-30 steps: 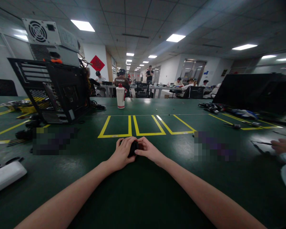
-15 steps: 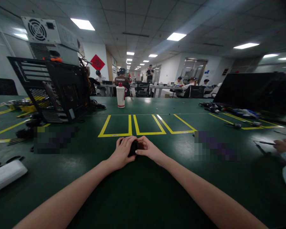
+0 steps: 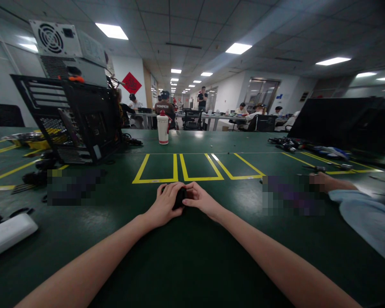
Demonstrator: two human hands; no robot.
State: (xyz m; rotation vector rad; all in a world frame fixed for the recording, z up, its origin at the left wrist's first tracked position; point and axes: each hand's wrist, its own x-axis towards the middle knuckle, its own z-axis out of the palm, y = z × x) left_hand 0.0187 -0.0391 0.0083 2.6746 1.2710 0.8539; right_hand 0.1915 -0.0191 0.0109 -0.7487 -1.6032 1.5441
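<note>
A small black object point(image 3: 180, 198) stands on the green table point(image 3: 192, 256), just in front of the yellow tape outlines point(image 3: 202, 179). Wrapped over its left side and top is my left hand point(image 3: 166, 202). From the right, my right hand point(image 3: 199, 199) pinches the same object, thumb in front and fingers behind. The palms hide much of it, so its exact kind cannot be made out.
An open black computer case point(image 3: 93, 119) with power supplies point(image 3: 64, 40) on top stands at the left. Behind the outlines is a white cup point(image 3: 163, 128). A white case point(image 3: 11, 235) lies at the left edge. Another person's hand point(image 3: 321, 182) reaches in at the right, near cables point(image 3: 285, 143).
The other person's arm at the right has moved inward and forward over the table. My two hands and the black object have hardly moved.
</note>
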